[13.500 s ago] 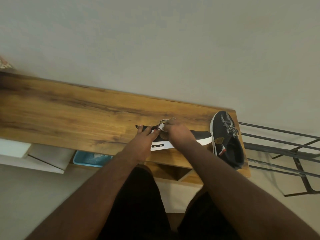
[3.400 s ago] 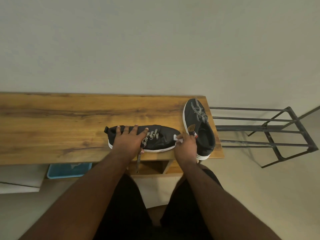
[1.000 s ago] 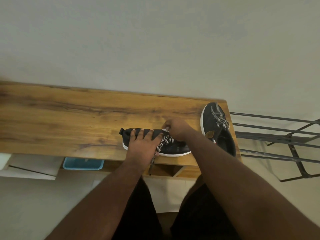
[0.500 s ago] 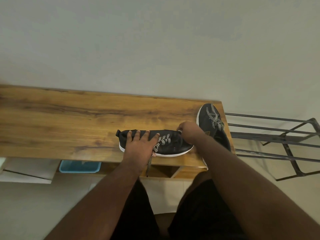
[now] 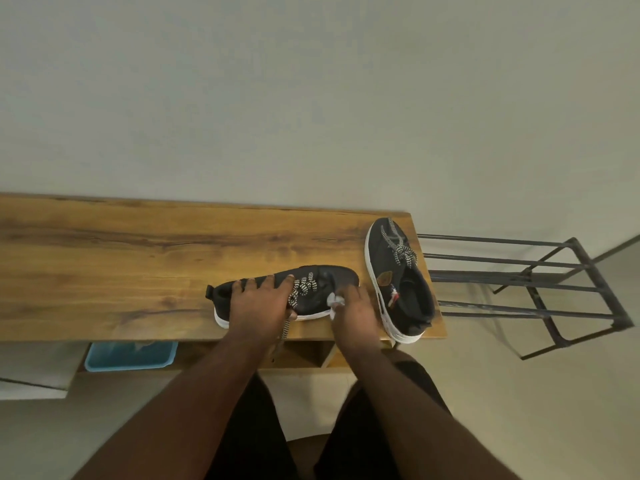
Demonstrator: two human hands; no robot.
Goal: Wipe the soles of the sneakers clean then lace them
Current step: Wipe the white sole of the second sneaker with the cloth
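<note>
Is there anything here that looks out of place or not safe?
Two things. The far sneaker sits at the table's right end with its heel slightly over the front edge. The near sneaker's loose lace hangs below the table front.

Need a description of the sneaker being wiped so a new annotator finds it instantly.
On the wooden table, near its front edge, a black sneaker lies sideways, toe pointing right. The left hand presses on it and the right hand holds a white wipe at its sole; the other sneaker sits untouched.
</note>
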